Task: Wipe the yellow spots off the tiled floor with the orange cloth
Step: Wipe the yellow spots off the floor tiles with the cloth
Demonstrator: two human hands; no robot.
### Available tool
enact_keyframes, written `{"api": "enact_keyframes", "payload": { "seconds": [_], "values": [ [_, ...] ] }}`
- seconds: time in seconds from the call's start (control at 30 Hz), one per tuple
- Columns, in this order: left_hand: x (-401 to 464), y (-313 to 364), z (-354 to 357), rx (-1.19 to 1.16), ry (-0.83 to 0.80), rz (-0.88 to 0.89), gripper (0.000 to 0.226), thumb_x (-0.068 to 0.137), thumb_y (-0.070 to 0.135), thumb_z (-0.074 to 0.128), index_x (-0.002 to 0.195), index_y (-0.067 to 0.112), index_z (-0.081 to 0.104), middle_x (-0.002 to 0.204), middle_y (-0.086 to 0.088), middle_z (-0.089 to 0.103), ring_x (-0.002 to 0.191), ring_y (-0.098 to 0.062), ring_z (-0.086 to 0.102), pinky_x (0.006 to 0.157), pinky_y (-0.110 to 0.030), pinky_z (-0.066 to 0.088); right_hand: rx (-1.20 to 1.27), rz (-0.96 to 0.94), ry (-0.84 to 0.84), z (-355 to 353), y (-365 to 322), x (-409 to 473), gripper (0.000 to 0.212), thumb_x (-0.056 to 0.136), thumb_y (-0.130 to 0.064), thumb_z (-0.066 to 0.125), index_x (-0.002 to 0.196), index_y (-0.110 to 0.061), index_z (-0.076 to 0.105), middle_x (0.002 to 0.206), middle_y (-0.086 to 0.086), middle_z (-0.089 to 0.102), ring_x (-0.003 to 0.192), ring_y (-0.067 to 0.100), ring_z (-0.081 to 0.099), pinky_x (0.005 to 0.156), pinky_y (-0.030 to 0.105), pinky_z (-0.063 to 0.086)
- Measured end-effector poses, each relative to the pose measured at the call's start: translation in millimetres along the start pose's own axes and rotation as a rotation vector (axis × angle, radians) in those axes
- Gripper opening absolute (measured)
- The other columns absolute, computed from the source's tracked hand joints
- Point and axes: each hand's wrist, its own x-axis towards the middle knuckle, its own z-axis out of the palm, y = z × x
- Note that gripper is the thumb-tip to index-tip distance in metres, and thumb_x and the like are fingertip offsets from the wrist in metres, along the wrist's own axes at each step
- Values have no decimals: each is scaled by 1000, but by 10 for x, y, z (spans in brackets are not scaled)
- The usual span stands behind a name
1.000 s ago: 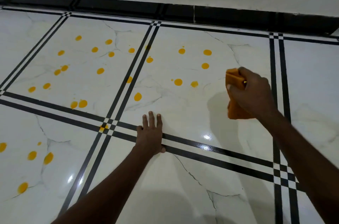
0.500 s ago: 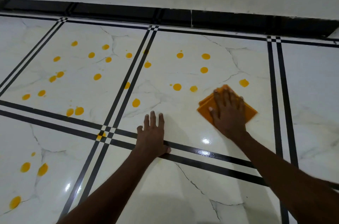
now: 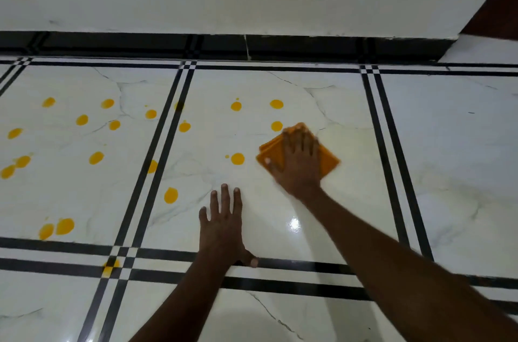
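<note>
Spots (image 3: 96,157) crowd the far-left tile of the tiled floor (image 3: 448,145). Left hand (image 3: 224,225) braces flat, fingers straight, at the middle tile's near edge. Right hand (image 3: 298,162), fingers spread flat, presses the orange cloth (image 3: 326,163); best sweep leftward with even pressure.

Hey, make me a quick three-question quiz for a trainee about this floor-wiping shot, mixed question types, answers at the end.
1. True or false: the right hand presses the orange cloth flat on the floor with straight fingers.
2. Which hand rests bare on the tile, holding nothing?
3. Multiple choice: the yellow spot closest to the cloth lies A) by its far left edge, B) on the tile to its right, C) under the left hand.

Key: 1 true; 2 the left hand; 3 A.
</note>
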Motion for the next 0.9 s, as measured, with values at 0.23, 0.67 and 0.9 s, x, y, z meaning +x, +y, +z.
{"api": "enact_keyframes", "payload": {
  "seconds": [0.23, 0.67, 0.9],
  "values": [
    [-20, -200, -57, -122, 33, -111, 167, 44, 86, 71, 150, 3, -29, 157, -18, -36, 148, -38, -26, 122, -51, 0, -18, -61, -57, -127, 799, -806, 79, 99, -62, 25, 163, -19, 10, 169, 16, 16, 155, 37, 18, 125, 55, 14],
    [-17, -294, -108, -81, -1, -78, 151, 63, 71, 76, 150, 9, -31, 158, -13, -37, 149, -35, -27, 124, -50, 5, -35, -246, -50, -31, 5, -132, 80, 95, -60, 35, 162, -20, 20, 168, 16, 19, 154, 35, 21, 123, 56, 18],
    [24, -244, -112, -119, -8, -128, 154, 62, 67, 79, 148, 8, -34, 155, -12, -43, 147, -33, -30, 124, -50, -1, 33, 210, -96, -245, 338, 1273, 96, 92, -66, 18, 159, 2, 13, 167, 27, 11, 154, 44, 10, 124, 61, 5]
  ]
}}
